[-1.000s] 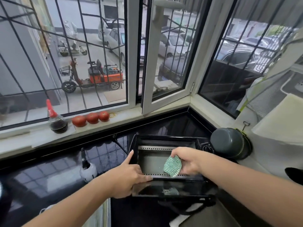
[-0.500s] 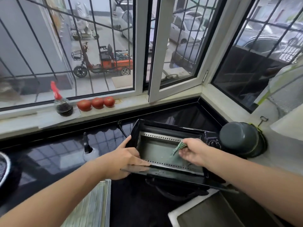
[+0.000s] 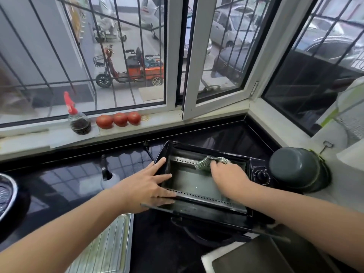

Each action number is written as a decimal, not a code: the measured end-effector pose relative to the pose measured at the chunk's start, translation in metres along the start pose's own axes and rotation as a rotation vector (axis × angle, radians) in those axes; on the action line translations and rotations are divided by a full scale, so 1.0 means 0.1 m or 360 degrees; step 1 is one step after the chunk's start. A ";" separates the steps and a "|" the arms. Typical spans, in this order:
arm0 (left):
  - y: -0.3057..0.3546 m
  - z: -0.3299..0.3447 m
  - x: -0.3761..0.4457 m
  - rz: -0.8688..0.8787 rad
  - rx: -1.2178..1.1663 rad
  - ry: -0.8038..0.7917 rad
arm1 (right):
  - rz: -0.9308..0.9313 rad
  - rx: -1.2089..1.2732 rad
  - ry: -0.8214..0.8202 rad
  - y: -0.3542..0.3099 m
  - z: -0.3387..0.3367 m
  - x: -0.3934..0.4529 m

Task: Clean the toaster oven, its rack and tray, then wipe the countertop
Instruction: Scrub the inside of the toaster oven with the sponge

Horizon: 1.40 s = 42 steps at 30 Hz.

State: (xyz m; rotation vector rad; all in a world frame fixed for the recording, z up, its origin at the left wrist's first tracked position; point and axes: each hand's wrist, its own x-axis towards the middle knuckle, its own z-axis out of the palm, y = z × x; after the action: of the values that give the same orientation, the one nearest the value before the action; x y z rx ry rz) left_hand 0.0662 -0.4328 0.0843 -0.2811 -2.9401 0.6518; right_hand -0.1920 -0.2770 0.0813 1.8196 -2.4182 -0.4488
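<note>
A black toaster oven (image 3: 199,212) lies tipped on its back on the dark countertop (image 3: 65,184), its opening facing up and its glass door hanging down at the front. My left hand (image 3: 146,186) rests flat on the oven's left rim with straight fingers. My right hand (image 3: 226,174) is inside the cavity and presses a green mesh cloth (image 3: 202,163) against the perforated strip at the far wall. A metal rack (image 3: 110,245) lies at the lower left. A tray (image 3: 254,257) sits at the lower right.
A dark grey pot (image 3: 295,168) stands right of the oven. On the windowsill stand a sauce bottle (image 3: 78,121) and three tomatoes (image 3: 119,120). A small white bottle (image 3: 107,177) stands left of the oven. A metal bowl rim (image 3: 6,194) shows at far left.
My right hand has carried the cloth from the cavity's near edge to its far wall. My left hand has stayed on the oven's left rim. The view has tilted down.
</note>
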 end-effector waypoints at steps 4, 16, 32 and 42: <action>0.03 0.00 -0.02 -0.0068 0.0066 -0.0033 | -0.0272 -0.0445 0.0147 -0.01 0.01 0.01; 0.09 0.17 -0.03 -0.0325 -0.0279 -0.0123 | -0.0828 -0.0646 0.0337 -0.50 0.29 0.64; 0.10 0.28 -0.08 -0.0340 -0.0526 -0.0248 | -0.0944 -0.0956 -0.0135 -0.50 0.31 0.61; 0.09 0.28 -0.05 -0.0299 -0.0395 -0.0077 | -0.0376 -0.0902 -0.0868 0.10 0.30 0.14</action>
State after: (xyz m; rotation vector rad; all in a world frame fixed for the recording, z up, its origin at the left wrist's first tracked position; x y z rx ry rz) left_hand 0.0678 -0.4370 0.0547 -0.0083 -3.0433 0.2732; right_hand -0.2122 -0.2822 0.0540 1.8690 -1.9993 -1.6412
